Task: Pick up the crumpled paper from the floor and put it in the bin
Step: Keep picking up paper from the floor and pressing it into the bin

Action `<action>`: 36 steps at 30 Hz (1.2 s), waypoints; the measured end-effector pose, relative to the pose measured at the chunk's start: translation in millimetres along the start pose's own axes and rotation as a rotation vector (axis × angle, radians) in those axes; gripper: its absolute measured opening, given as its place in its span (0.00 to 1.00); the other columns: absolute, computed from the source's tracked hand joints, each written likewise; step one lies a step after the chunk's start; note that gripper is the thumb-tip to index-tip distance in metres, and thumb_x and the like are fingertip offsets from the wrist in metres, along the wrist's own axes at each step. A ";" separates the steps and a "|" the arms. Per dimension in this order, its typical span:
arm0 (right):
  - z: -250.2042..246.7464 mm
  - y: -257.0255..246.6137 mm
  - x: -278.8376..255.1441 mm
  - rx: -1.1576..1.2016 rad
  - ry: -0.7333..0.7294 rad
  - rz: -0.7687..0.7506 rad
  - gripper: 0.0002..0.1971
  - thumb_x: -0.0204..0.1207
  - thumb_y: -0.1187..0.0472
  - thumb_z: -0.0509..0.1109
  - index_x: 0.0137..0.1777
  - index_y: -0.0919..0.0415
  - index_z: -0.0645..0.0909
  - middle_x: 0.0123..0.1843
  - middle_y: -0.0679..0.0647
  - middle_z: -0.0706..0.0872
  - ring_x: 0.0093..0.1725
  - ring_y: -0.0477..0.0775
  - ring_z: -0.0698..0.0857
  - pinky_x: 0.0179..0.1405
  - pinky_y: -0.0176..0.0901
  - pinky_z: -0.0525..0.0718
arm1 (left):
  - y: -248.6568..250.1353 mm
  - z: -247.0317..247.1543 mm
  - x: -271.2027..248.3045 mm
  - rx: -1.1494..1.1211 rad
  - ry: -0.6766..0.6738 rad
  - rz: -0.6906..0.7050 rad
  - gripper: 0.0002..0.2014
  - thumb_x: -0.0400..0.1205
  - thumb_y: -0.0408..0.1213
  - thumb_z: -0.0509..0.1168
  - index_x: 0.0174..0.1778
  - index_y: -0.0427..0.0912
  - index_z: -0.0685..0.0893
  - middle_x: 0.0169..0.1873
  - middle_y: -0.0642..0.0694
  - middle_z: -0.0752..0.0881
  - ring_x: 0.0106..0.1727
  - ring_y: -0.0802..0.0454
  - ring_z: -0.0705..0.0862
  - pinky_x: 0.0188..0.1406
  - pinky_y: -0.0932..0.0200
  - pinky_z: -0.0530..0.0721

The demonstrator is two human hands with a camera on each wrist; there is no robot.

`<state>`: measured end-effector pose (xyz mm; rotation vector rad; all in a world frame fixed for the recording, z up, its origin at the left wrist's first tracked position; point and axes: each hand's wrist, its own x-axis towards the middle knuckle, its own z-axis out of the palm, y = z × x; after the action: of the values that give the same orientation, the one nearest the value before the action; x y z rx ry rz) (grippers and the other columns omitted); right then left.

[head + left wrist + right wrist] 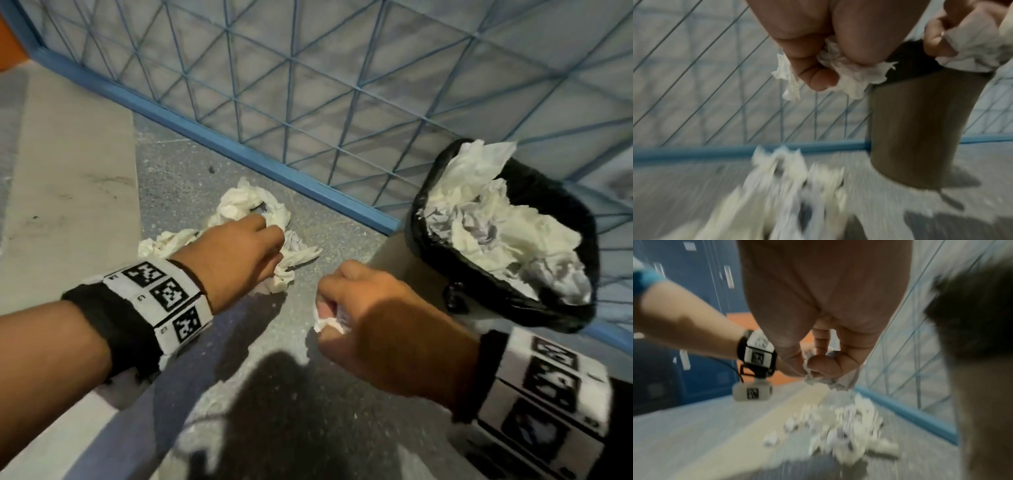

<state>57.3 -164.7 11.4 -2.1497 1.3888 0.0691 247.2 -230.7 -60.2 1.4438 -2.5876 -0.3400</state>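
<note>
Several crumpled white papers [251, 205] lie in a heap on the grey floor by the blue rail. My left hand [263, 246] hovers over the heap, its fingers curled round a wad of paper [849, 81]. My right hand [329, 308] is a fist above the floor, between the heap and the bin, clutching another wad of paper [329, 323] [824, 378]. The bin [442, 219], lined with a black bag and heaped with white paper [507, 233], stands at the right; its brown side [920, 126] shows in the left wrist view.
A blue mesh fence [308, 85] with a thick bottom rail [212, 137] runs behind the heap and the bin. A pale strip of floor [68, 192] lies at the left. Blue lockers [684, 296] stand further off in the right wrist view.
</note>
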 end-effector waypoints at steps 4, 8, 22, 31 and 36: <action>-81.1 13.8 -60.3 0.054 0.375 0.085 0.06 0.68 0.47 0.66 0.39 0.47 0.76 0.41 0.41 0.78 0.39 0.38 0.76 0.39 0.39 0.77 | 63.2 -72.1 49.7 0.002 0.196 0.298 0.16 0.79 0.50 0.54 0.48 0.42 0.79 0.42 0.41 0.80 0.39 0.38 0.82 0.34 0.49 0.80; -132.4 86.3 -85.0 0.202 0.769 0.268 0.06 0.68 0.54 0.73 0.38 0.54 0.80 0.30 0.48 0.84 0.25 0.45 0.78 0.30 0.42 0.76 | 141.3 -100.3 96.2 -0.050 0.209 0.619 0.16 0.77 0.49 0.54 0.46 0.42 0.81 0.41 0.43 0.81 0.42 0.40 0.82 0.35 0.50 0.81; -105.0 187.8 -58.3 -0.009 0.399 0.335 0.12 0.73 0.55 0.71 0.56 0.46 0.87 0.44 0.50 0.87 0.48 0.51 0.84 0.44 0.34 0.73 | 203.1 -58.1 170.8 0.047 -0.057 0.282 0.22 0.81 0.48 0.62 0.72 0.52 0.72 0.69 0.45 0.70 0.66 0.45 0.76 0.61 0.54 0.74; -124.7 176.7 -58.6 -0.018 0.394 0.412 0.19 0.72 0.53 0.72 0.64 0.49 0.81 0.62 0.51 0.86 0.59 0.53 0.82 0.51 0.35 0.72 | 195.4 -56.1 173.7 0.041 -0.087 0.236 0.24 0.85 0.47 0.54 0.77 0.48 0.64 0.73 0.44 0.70 0.72 0.43 0.72 0.67 0.50 0.73; -150.3 153.7 -62.5 -0.138 0.484 0.486 0.24 0.72 0.52 0.73 0.68 0.54 0.78 0.68 0.59 0.81 0.65 0.60 0.79 0.62 0.46 0.76 | 158.9 -97.5 148.0 -0.043 0.141 0.263 0.22 0.85 0.50 0.49 0.73 0.46 0.70 0.69 0.43 0.75 0.67 0.42 0.76 0.66 0.47 0.74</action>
<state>-140.7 -232.2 91.3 -1.9609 2.2234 -0.1875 64.4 -287.8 81.0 1.0544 -2.5944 -0.2469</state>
